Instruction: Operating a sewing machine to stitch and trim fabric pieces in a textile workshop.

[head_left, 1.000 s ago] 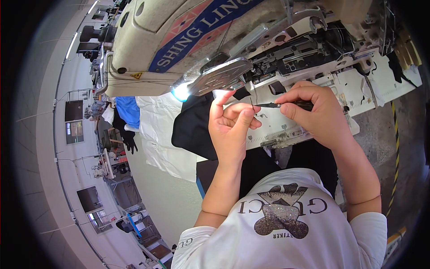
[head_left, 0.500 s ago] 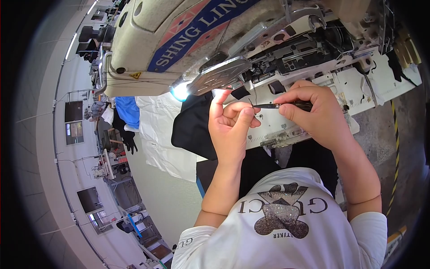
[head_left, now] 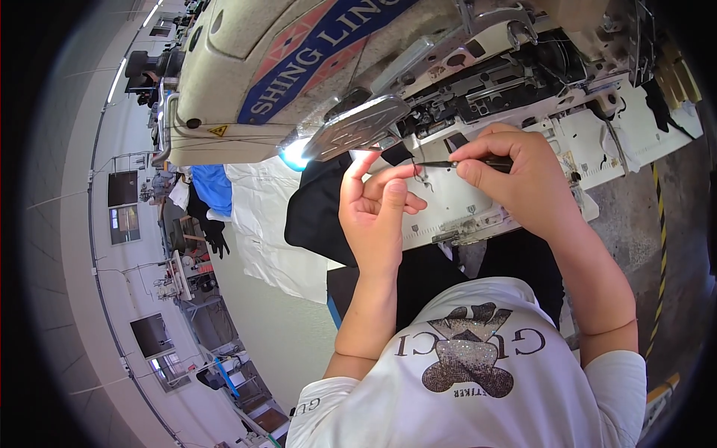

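Note:
My right hand pinches a slim dark pointed tool between thumb and fingers; its tip points left. My left hand is raised just left of that tip, its fingers apart and thumb up, with one fingertip at or very near the tip. A dark thread dangles beside the tip; whether the tool grips it I cannot tell. Both hands are in front of a large sewing machine, whose lamp shines. Its opened mechanism shows metal parts. Black fabric lies behind my left hand.
White cloth and blue cloth lie to the left. The machine's white bed runs off to the right, with a dark strip across it. Further machines stand at far left. Yellow-black tape marks the floor.
The tool has moved slightly up and left in my right hand. My left hand has shifted a little left, and its fingers have opened away from the thread.

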Demonstrator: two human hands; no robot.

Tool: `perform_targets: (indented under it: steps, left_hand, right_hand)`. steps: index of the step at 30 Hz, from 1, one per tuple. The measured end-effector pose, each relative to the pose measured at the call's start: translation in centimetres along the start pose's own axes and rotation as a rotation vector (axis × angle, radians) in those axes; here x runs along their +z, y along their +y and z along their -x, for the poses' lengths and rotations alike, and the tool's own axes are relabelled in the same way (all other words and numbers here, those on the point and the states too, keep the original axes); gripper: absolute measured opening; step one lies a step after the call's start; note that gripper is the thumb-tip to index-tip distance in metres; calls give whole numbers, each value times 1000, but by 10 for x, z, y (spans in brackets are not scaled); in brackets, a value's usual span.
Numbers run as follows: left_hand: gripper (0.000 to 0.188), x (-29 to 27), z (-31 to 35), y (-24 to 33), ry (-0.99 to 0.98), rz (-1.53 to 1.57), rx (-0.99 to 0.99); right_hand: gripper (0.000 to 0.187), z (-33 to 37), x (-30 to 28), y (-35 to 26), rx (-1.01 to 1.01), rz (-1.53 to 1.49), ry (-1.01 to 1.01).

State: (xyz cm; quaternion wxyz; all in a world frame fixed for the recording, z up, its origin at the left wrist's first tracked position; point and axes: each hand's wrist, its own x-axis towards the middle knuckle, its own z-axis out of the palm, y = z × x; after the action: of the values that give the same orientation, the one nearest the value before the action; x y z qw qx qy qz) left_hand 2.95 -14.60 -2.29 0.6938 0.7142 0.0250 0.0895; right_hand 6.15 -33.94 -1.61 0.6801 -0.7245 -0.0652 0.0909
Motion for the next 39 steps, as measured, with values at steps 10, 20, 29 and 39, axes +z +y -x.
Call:
perform_targets:
  steps: [10,20,29,39]
  left_hand:
    - [29,-29,6,-19,135,-193,38]
    - [26,-40,12,-26,154,-140,-13]
    - [25,-40,12,-28,156,-137,-12]
    - [25,-39,13,-29,161,-182,-14]
  right_hand:
    - [11,-29,16,2,-274,367,193]
    - [14,-51,21,0,-328,592,140]
    - [17,-60,20,-4,-308,547,75]
    - [16,-59,21,1,-353,525,126]
